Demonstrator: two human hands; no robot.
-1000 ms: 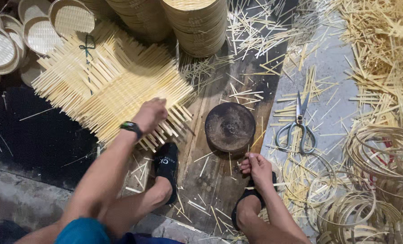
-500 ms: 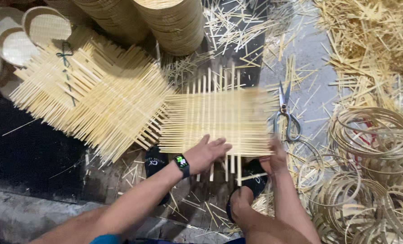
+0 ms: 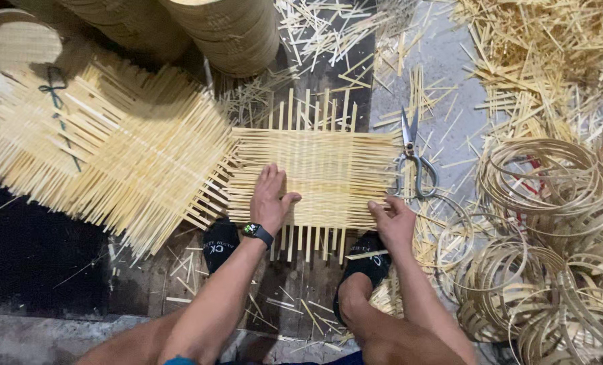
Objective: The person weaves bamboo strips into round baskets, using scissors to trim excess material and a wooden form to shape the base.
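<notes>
The woven bamboo mat [image 3: 321, 179] lies flat on the floor [image 3: 443, 67], directly in front of the person's feet, with loose strip ends projecting past its near and far edges. The left hand [image 3: 272, 199] rests palm down on the near left part of the mat, fingers extended and slightly spread toward the far edge, thumb angled out to the right; the grip is fully open and holds nothing, only pressing on the weave. The left forearm runs in from the lower left, with a dark wristwatch [image 3: 257, 233] on the wrist. The right hand [image 3: 394, 222] is at the near right corner of the mat, fingers curled inward with the fingertips touching the strip ends at that edge; whether it pinches a strip or merely bears on it cannot be told. The right forearm rises from the lower centre, passing over the right knee. Two dark sandals [image 3: 220, 242] are on the feet, their toes just under the near edge of the mat. A stack of similar woven mats [image 3: 112, 152] lies to the left, its right corner touching the single mat. A pair of scissors [image 3: 413, 162] lies just beside the mat's right edge, blades pointing away from the person. Coiled bamboo hoops [image 3: 551, 223] are heaped at the right side of the floor. Stacked round bamboo frames [image 3: 230, 30] stand beyond the far edge of the mat. Loose bamboo offcuts [image 3: 531, 74] are scattered over the floor at the far right
</notes>
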